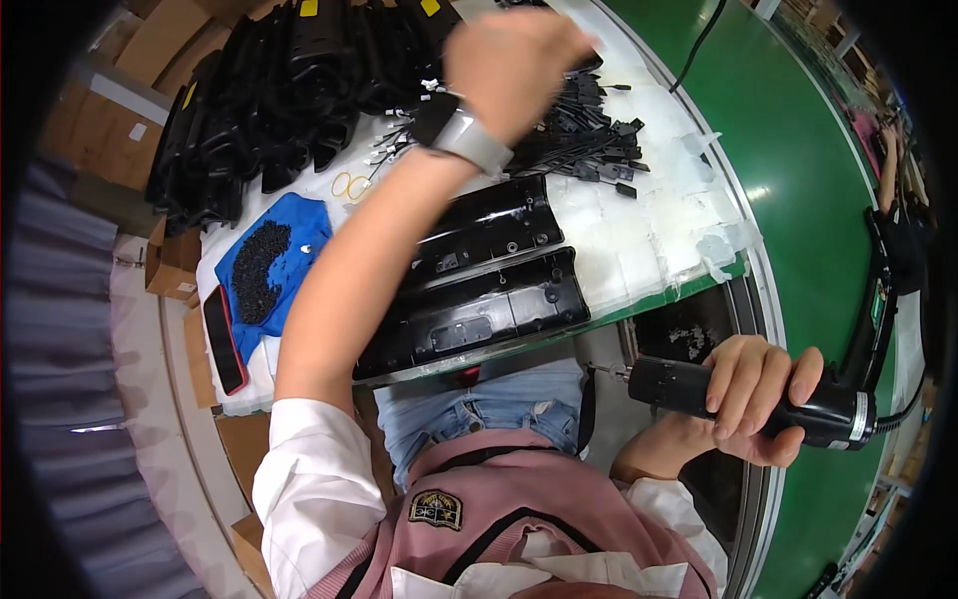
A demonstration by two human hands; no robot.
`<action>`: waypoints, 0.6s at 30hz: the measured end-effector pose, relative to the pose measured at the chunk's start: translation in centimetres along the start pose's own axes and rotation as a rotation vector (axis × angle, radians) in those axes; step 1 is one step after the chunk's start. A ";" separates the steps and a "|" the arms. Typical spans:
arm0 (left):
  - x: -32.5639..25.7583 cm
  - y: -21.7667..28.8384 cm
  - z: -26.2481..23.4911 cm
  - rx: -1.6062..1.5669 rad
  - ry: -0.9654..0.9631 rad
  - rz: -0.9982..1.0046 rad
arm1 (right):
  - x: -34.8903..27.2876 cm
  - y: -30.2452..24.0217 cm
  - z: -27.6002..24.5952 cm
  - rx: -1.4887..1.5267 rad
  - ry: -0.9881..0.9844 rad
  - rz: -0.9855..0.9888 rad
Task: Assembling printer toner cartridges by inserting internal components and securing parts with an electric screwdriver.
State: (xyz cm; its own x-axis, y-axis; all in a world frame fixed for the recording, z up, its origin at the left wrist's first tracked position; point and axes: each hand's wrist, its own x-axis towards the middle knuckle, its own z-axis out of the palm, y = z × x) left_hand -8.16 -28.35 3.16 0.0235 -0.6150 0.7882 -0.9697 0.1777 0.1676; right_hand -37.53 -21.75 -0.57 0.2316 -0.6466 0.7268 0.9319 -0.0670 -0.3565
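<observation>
My right hand [763, 389] is wrapped round a black electric screwdriver [671, 385], off the table's near right edge, its bit pointing left. My left hand [514, 65] reaches to the far side of the table, over a heap of black cables with small connectors [589, 130]. Motion smears its fingers, and whether they hold anything does not show. Beneath my left forearm lie two glossy black plastic shells, a farther one [499, 222] and a nearer one [499, 304], side by side with their hollow sides up. The forearm covers part of their left ends.
Many black housings [299, 90] are piled at the far left. A blue cloth [304, 225] bears a heap of small black screws [257, 270], beside a red-edged phone [224, 339]. Two yellow rings [349, 186] lie nearby. A green conveyor [798, 200] runs along the right.
</observation>
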 end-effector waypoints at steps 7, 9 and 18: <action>-0.2 -4.0 -6.5 -0.697 -0.078 -0.803 | 0.2 1.3 -0.2 0.089 0.020 0.100; -1.5 -4.6 -6.4 -0.853 -0.037 -0.745 | 0.1 1.8 -0.1 0.093 0.013 0.124; -3.8 -4.9 -3.9 -0.296 -0.329 0.112 | 0.1 1.9 0.8 0.043 -0.036 0.120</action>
State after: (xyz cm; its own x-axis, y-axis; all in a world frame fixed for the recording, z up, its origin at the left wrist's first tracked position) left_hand -2.51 -23.92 1.68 -0.2020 -0.7823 0.5892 -0.8495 0.4394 0.2922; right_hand -35.53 -21.29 -0.68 0.3510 -0.6205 0.7012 0.9080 0.0424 -0.4169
